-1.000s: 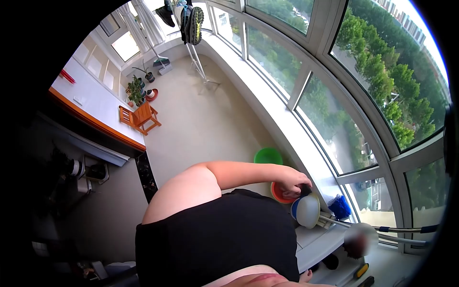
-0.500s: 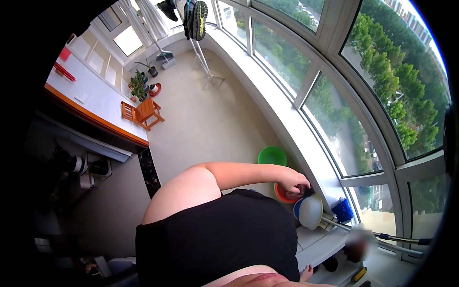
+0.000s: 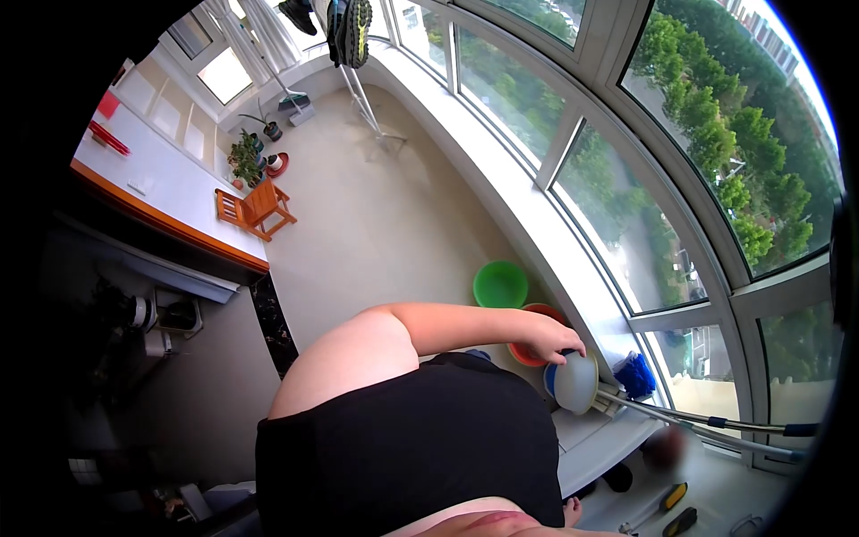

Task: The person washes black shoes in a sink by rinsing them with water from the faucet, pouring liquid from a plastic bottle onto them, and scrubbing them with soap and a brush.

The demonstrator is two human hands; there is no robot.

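Head camera: a long, pale floor (image 3: 376, 242) curves along a bank of windows (image 3: 680, 215), with a white sill (image 3: 465, 157) edging its outer side. By the near end of that edge, the left hand (image 3: 553, 340) rests over the upper rim of a white-and-blue basin (image 3: 577, 385), fingers bent; whether they grip it I cannot tell. An orange basin (image 3: 525, 355) sits partly behind the wrist, and a green basin (image 3: 501, 285) stands just beyond it, near the sill. A shaggy blue mop head (image 3: 635, 376) lies against the window side, near metal poles (image 3: 680, 421). The right hand cannot be clearly made out. Along the floor's inner edge stand a wooden chair (image 3: 259, 210) and potted plants (image 3: 244, 161); towards the far corner is a dustpan (image 3: 300, 113). Shoes (image 3: 354, 34) hang above the far end.
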